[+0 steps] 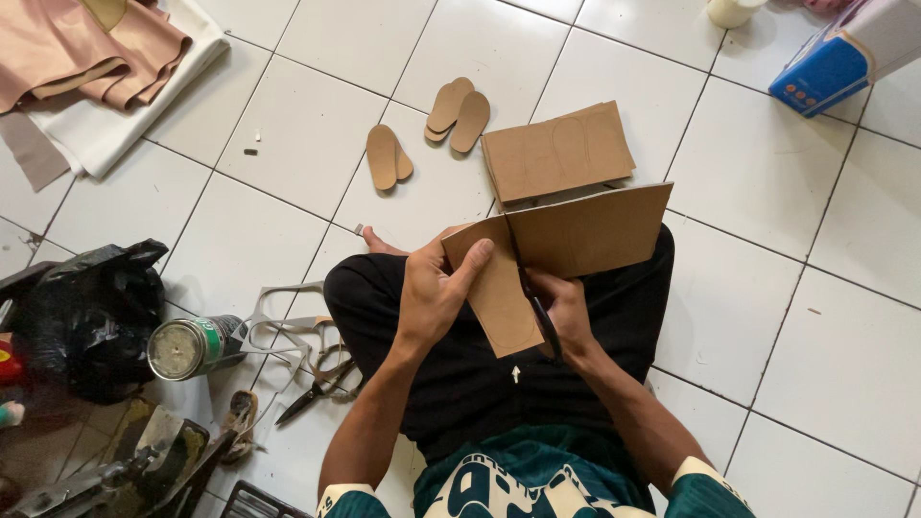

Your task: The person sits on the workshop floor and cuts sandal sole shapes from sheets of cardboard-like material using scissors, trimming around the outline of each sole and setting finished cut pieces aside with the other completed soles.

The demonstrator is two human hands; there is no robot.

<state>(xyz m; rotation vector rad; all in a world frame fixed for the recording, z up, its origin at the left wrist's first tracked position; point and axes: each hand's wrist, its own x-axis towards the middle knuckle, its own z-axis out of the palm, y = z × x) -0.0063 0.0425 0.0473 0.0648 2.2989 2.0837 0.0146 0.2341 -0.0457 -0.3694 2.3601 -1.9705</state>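
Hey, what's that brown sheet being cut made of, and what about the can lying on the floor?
The brown sheet looks like thin cardboard or fibreboard: matte, stiff enough to hold flat where the left hand grips it, with clean cut edges. The right hand works scissors through it. The can appears to be metal: shiny silver end with a raised rim, greenish side.

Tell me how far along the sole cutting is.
Done: four cut soles lie on the tiled floor. In hand: left hand holds the cardboard sheet while right hand works scissors through it. Left: a stack of marked sheets.
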